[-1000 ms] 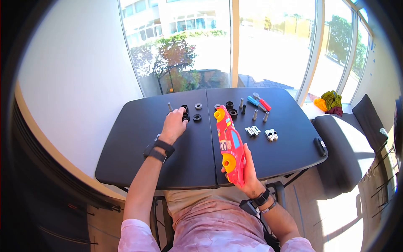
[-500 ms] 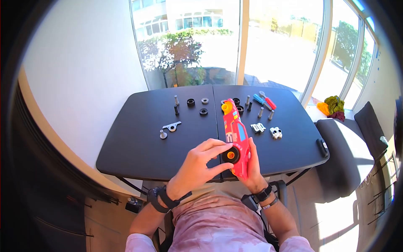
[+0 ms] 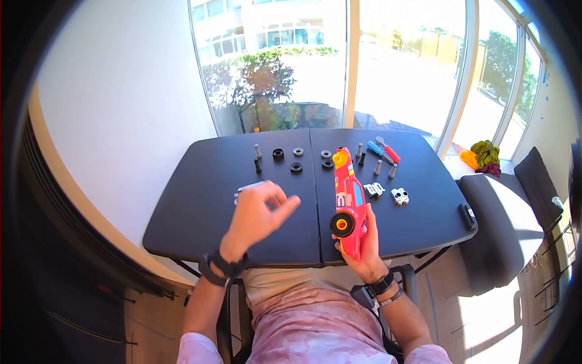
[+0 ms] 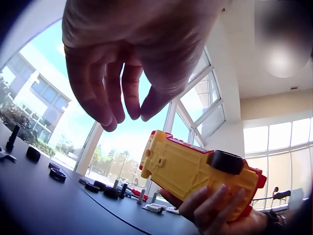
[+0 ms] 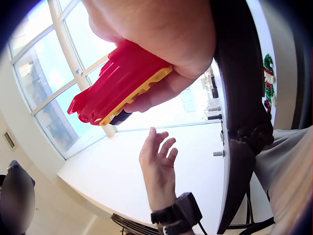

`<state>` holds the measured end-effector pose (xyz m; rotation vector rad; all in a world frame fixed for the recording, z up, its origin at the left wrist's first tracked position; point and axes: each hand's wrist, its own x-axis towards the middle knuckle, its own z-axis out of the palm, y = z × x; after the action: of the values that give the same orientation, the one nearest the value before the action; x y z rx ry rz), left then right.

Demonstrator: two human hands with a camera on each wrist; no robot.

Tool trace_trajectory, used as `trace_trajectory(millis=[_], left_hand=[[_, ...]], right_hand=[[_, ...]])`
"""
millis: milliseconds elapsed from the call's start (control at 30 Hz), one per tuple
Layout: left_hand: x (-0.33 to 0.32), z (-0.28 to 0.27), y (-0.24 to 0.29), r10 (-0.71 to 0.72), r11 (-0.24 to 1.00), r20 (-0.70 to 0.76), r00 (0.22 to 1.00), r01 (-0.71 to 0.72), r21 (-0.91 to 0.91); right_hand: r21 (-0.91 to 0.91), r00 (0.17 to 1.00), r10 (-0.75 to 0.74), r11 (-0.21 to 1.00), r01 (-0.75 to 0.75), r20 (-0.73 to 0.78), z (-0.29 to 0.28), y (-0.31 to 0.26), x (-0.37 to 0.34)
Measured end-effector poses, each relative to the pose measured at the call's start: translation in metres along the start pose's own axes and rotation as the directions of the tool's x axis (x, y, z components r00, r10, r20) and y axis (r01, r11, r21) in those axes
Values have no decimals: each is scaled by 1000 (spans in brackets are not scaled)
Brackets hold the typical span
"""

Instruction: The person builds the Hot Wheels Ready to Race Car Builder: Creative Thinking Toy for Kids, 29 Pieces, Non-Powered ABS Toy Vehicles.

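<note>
The left hand [image 3: 259, 212], centre-left of the head view, is relaxed, fingers loosely bent and holding nothing; the right hand [image 3: 367, 253] grips one red toy car [image 3: 351, 193] right of centre. Half a second ago the left hand touched the car's black wheel [image 3: 337, 231]; now they are apart. On the table [image 3: 188, 206] lie three rings [image 3: 278, 154] left of the seam, two white pieces [image 3: 400, 196] and two handled tools [image 3: 391, 153] at upper right.

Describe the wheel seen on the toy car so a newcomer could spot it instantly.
Over the black table, the right hand holds a red toy car. Near its gripped end sits a black wheel; unlike the loose black rings, it has a yellow hub.
</note>
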<state>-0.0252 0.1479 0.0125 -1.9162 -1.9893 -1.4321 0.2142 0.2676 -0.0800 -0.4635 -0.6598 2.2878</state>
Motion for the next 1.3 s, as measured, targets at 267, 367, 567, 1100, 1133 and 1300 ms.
trace_trajectory(millis=[267, 367, 567, 1100, 1133, 1300], left_hand=[[105, 4, -100, -108, 975, -128, 986, 130, 181], [119, 31, -127, -75, 980, 203, 976, 35, 198], [127, 116, -186, 40, 913, 354, 934, -178, 368], [24, 14, 13, 117, 899, 211, 970, -13, -438], [16, 12, 20, 158, 907, 198, 967, -63, -416], [-11, 16, 49, 264, 916, 149, 953, -200, -347]], right_hand=[[53, 998, 48, 997, -49, 27, 0, -2, -1], [79, 996, 77, 994, -80, 35, -1, -3, 0], [93, 997, 73, 993, -76, 30, 0, -3, 0], [84, 976, 33, 995, -52, 215, -6, -3, 3], [73, 984, 13, 997, -27, 178, -1, -3, 2], [47, 985, -37, 998, 29, 168, 9, 0, -1]])
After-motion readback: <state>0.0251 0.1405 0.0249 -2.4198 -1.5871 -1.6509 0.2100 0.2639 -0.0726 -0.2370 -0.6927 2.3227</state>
